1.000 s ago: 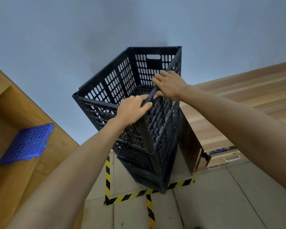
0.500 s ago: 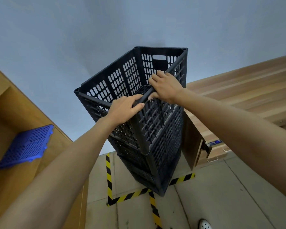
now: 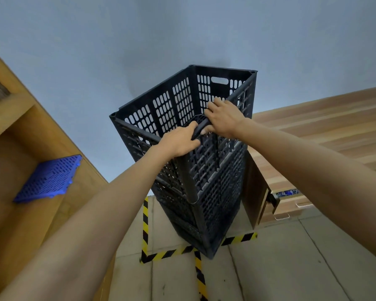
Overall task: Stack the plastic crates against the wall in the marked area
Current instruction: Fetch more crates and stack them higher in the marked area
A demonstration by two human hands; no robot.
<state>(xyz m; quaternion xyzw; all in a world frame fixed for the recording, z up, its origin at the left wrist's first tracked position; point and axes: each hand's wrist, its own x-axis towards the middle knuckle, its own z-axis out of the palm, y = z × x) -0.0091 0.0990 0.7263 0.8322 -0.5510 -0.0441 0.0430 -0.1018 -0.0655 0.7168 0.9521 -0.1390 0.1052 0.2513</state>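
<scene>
Left hand (image 3: 178,141), right hand (image 3: 223,118) grip top crate (image 3: 182,105) near rim; fingers curled over.

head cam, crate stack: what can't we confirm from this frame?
- Crate count in the crate stack: head view, walls overlap and joints blur.
- Stack base against the hazard tape: the stack itself hides its far corners.
- Top crate seating: left hand and right hand cover the near rim.
- Open drawer contents: too small.
</scene>
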